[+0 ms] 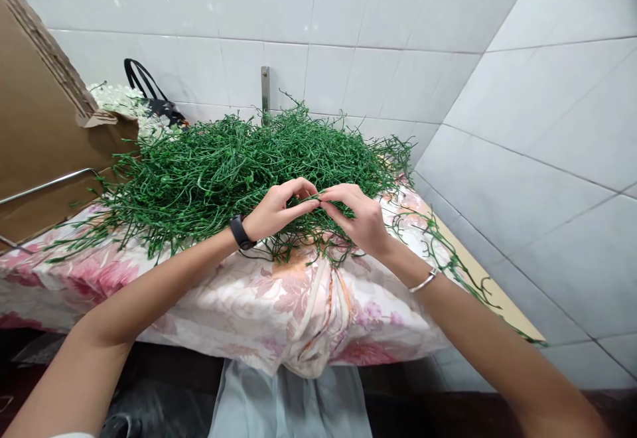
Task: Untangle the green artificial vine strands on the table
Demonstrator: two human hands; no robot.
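Observation:
A big heap of thin green artificial stems (239,166) lies on a surface covered with a pink floral cloth (279,312). My left hand (279,211), with a black band on the wrist, and my right hand (359,218), with a silver bangle, meet fingertip to fingertip at the heap's front edge. Both pinch one thin green stem (318,196) between them. Their fingers are curled and pressed together.
A brown cardboard box (44,139) with a metal bar stands at the left. Behind the heap are white flowers (117,98) and a black bag (159,107). White tiled walls close the back and right. A loose green strand (448,259) trails along the right edge.

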